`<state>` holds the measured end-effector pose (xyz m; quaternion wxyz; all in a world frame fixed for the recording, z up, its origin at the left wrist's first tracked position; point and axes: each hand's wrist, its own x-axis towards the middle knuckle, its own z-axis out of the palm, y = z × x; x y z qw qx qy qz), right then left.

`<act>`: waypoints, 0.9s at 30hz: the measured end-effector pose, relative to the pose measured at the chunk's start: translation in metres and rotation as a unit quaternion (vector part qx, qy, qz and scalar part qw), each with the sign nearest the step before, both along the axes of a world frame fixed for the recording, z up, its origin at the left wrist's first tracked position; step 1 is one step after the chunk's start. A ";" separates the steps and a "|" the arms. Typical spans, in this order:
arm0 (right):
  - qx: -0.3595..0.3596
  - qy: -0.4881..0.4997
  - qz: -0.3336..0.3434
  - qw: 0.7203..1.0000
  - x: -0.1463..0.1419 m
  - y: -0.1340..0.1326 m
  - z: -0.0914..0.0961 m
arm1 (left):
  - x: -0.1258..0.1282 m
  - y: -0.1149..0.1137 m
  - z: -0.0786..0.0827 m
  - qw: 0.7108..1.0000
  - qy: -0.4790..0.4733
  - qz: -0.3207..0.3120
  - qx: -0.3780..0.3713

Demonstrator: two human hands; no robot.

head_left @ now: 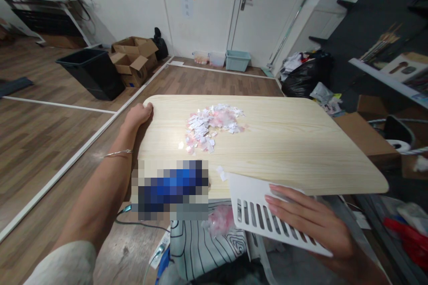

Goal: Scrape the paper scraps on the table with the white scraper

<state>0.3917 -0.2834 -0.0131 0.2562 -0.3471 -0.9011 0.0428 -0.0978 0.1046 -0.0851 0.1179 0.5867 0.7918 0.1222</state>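
Note:
My left hand (138,115) reaches to the far left corner of the light wooden tabletop (284,138), its fingers wrapped round the edge. Near the front edge, my right hand (304,213) grips a white plastic piece with a row of long slots (250,191), held tilted; its fingers lie over the face and the thumb is hidden. A pile of small white and pink paper scraps (214,124) lies towards the back left of the tabletop. One loose scrap (221,173) rests beside the slotted piece. Below the edge shows a pink crumpled bundle (220,220) on striped cloth.
A pixelated blue item (174,185) covers the front left of the tabletop, with a cable beside it. On the floor behind stand a black bin (92,73), cardboard boxes (133,60) and a pale blue tub (237,60). Black bags (307,73) and an open carton (364,133) sit at the right.

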 end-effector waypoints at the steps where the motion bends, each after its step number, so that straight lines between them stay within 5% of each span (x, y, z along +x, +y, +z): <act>1: 0.005 0.014 -0.012 1.000 -0.001 -0.002 -0.002 | 0.000 0.000 0.000 1.000 -0.001 0.000 0.000; 15: 0.098 0.169 -0.173 0.965 -0.056 -0.018 -0.029 | 0.003 -0.006 0.004 1.000 -0.011 0.002 0.001; 27: 0.151 0.236 -0.200 0.939 -0.082 -0.005 -0.036 | 0.005 -0.007 0.003 1.000 -0.010 0.010 0.006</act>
